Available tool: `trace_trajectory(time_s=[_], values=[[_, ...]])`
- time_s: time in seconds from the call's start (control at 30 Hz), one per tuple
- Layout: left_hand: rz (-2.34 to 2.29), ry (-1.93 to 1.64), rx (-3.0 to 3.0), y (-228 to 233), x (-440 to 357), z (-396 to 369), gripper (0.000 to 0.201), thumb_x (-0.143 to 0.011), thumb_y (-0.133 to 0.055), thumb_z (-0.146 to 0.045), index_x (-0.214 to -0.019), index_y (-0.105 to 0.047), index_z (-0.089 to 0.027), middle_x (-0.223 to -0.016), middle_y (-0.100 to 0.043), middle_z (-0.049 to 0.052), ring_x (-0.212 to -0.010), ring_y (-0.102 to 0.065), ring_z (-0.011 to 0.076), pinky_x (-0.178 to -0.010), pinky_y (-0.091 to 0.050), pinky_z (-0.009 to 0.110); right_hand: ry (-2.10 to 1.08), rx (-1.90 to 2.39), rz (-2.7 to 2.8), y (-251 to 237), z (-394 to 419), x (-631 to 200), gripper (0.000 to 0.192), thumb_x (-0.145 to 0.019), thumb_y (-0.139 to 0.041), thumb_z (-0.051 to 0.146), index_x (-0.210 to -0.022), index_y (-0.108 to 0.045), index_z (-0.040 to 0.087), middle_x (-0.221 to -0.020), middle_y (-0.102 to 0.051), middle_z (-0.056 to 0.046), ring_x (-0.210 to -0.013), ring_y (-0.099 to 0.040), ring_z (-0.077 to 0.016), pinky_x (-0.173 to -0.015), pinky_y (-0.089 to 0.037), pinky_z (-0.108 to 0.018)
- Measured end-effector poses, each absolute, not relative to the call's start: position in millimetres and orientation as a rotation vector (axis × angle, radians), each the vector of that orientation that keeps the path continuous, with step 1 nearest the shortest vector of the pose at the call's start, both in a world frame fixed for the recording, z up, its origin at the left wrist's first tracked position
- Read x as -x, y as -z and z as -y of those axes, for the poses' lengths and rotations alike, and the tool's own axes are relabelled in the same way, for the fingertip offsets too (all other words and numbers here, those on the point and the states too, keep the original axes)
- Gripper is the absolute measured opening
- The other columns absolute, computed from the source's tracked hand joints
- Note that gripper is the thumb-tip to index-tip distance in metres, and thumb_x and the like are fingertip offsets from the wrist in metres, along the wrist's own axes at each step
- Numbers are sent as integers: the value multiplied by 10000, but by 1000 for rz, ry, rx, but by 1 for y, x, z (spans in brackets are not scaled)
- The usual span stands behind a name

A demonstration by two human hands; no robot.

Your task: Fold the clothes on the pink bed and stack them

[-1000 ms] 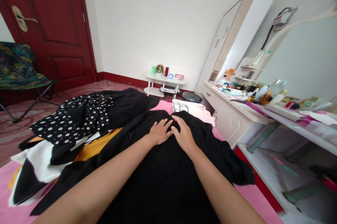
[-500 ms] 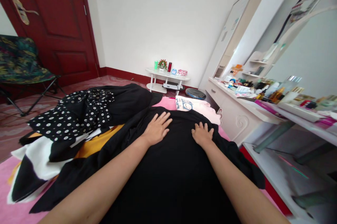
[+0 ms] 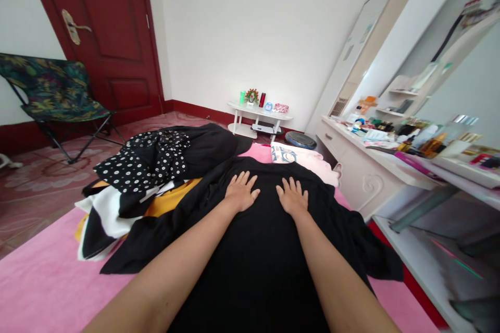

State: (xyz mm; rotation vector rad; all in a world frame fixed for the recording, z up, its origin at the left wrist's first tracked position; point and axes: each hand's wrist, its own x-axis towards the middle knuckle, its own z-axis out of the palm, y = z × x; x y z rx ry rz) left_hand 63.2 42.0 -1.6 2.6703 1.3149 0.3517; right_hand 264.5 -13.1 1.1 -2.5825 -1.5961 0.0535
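In the head view, the left hand and right hand rest flat, gripping nothing, on the black shirt spread over the pink blanket beside the clothes pile, now apart where they nearly met a second ago, leaving the front between them apparently smooth.

A plain black long-sleeved top lies spread out, neckline at twelve o'clock, creased sleeves angling toward eight and four.
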Motion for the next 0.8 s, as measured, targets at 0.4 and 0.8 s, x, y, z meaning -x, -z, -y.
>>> trace_trajectory(time_s=[0.4, 0.8], values=[[-1365, -290, -2645, -4, -3, 31, 661, -917, -207, -589, -1442, -309, -201, -1535, -163, 79, -1410, -106, 263, -1138, -116, 436, -87, 2628, 1557, -3, 83, -237, 680, -886, -133, 621, -1472, -192, 281, -1556, -100, -40, -1414, -69, -291, -1082, -117, -575], [-1124, -229, -2663, -31, 71, 129, 587, -903, -389, -445, -1386, -392, -112, -1501, -253, 131, -1382, -227, 264, -1118, -220, 394, -12, 2546, 1560, -4, 138, -221, 662, -885, -194, 598, -1448, -284, 262, -1539, -190, -31, -1402, -139, -287, -1098, -155, -508]])
